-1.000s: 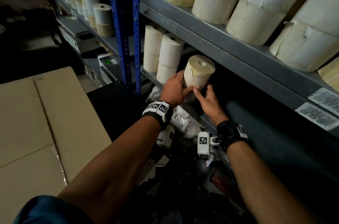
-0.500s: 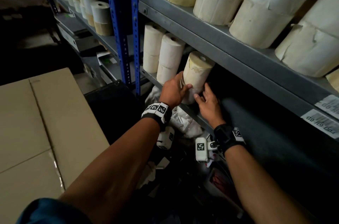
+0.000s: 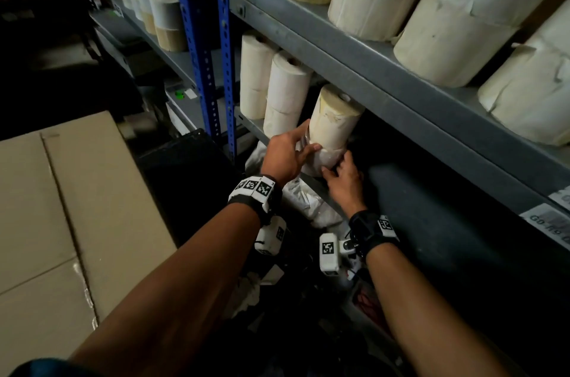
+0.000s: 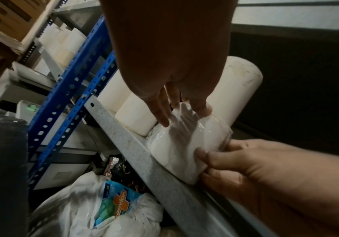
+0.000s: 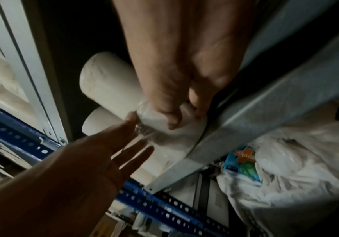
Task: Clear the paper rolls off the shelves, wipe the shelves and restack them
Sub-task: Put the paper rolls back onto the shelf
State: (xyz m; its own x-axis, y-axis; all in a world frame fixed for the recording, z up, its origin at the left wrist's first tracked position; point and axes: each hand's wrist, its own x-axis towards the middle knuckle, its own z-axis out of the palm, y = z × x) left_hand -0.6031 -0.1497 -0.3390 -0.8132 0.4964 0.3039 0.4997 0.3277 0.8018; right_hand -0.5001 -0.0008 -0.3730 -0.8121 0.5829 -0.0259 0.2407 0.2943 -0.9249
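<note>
Head view: we see left hand [image 3: 282, 157], fingers straight, slightly spread, flat against plastic-wrapped roll [image 3: 317, 160]; right hand [image 3: 342, 180] fingers curled round wrapped roll's base. Yellowish roll [image 3: 334, 117] stands above fingers, long axis near upright, top tilted away. Both on grey shelf [image 3: 317, 188] edge.

Left wrist view: fingertips [image 4: 163, 117] touch wrap; white bag [image 4: 79, 206] below.

Right wrist view: blurred; thumb and fingers [image 5: 171, 119] pinch wrapped roll.
</note>
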